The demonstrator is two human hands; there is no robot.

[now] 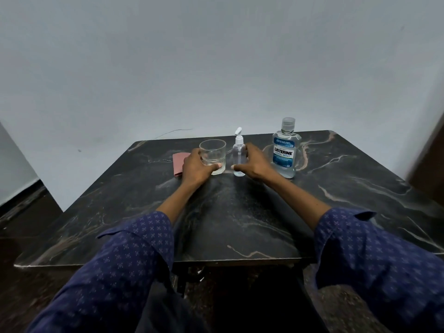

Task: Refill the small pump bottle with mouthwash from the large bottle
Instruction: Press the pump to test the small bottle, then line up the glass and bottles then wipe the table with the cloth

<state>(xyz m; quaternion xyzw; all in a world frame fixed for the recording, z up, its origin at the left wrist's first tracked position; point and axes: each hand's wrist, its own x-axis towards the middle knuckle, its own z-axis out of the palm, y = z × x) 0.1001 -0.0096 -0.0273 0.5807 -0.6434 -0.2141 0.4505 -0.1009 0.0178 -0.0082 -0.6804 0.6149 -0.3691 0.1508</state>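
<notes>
Refilling looked barely begun — the small clear plastic pump bottle stood near the dark marble table's far edge, pump on, nearly empty, right hand cupping it; left hand gripped a clear drinking glass; the large capped mouthwash bottle stood untouched beside.

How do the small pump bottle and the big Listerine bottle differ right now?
The small clear plastic pump bottle is slim, unlabelled, nearly empty, white-pumped; the large clear Listerine mouthwash bottle is broad, blue-labelled, mostly full, clear-capped. The right hand reaches around only the small one. Both stand upright, closed.
</notes>
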